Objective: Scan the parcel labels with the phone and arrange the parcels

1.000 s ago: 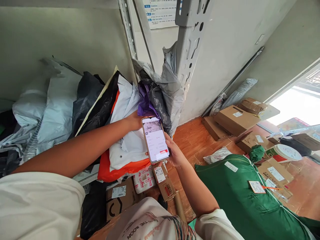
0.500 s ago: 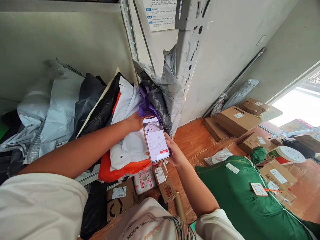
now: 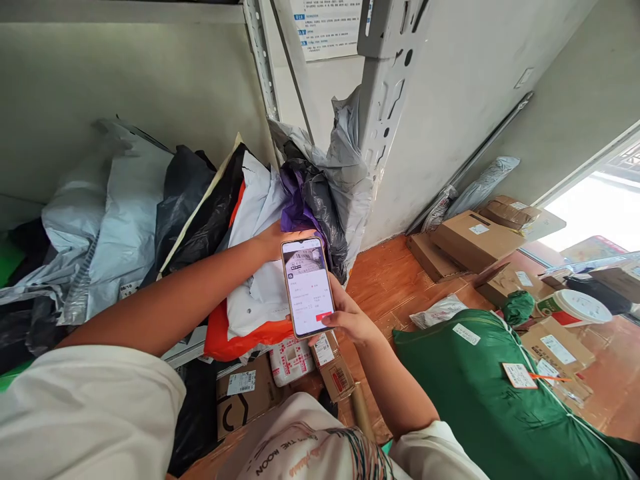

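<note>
through the head view i see the phone [image 3: 306, 287] in front of the body, over the right edge of the white bag [image 3: 267, 287], screen facing me. its long axis points away from the body, the top end leaning slightly left. the right hand [image 3: 356, 321] is the one on it: it comes in from the right, fingers grasping the phone's side and back, thumb at the red patch [image 3: 320, 317] low on the right of the screen; whether thumb and glass meet, i can't tell. the relation i judge to matter lies at the other end: the purple bag [image 3: 296, 200] is just beyond the phone's top edge, and the left hand [image 3: 277, 240] is nearer to it, at its lower edge. the phone hides some of those left fingers, so i can't say whether they pinch the plastic or lie loose.
</note>
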Available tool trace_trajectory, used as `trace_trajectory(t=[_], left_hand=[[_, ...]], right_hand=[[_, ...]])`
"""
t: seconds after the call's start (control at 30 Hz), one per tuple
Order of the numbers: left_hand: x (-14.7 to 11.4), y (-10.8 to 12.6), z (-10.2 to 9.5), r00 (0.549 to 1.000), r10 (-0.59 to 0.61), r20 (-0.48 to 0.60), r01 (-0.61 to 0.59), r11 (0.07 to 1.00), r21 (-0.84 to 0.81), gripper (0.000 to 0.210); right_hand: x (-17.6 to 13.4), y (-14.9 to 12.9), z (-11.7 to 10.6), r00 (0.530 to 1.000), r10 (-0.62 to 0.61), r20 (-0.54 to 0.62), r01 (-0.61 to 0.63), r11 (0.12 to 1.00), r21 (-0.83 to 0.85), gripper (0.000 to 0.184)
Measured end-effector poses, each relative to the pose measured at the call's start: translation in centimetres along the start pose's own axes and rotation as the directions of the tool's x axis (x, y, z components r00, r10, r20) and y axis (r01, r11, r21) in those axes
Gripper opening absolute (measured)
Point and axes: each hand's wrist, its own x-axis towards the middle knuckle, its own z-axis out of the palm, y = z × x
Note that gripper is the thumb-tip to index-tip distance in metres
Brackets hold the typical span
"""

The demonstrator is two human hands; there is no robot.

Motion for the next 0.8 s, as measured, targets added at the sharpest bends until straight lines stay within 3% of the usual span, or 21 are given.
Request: trace_trajectory(t=[0.2,0.37,0.57,0.8], left_hand=[[1.0,0.8,-0.1,0.999,-0.053,-0.005,0.053,0.988,0.144,0.054],[0.6,0.5,0.7,0.999,0.008,-0.031,0.000,0.974,0.225,0.060],[0.2,1.2,-0.1,0.997,0.057,-0.047,-0.040,0.949,0.313,0.061],[0.0,1.6,-0.2,0.998,0.029,-0.047,-0.011,0.935,0.354,0.053]], right_hand=[[-1.3,1.7,2.1,0.998,-0.026,0.061,0.026,1.000,0.002,0.089],[-2.0,2.0,3.5,0.998,-0.039,0.046,0.039,0.999,-0.007,0.083],[-3.0,2.6,4.2,0.998,-0.054,0.032,0.053,0.998,0.035,0.088],[-4.9,7.0,5.2,0.998,0.056,0.011,-0.057,0.986,0.156,0.094]])
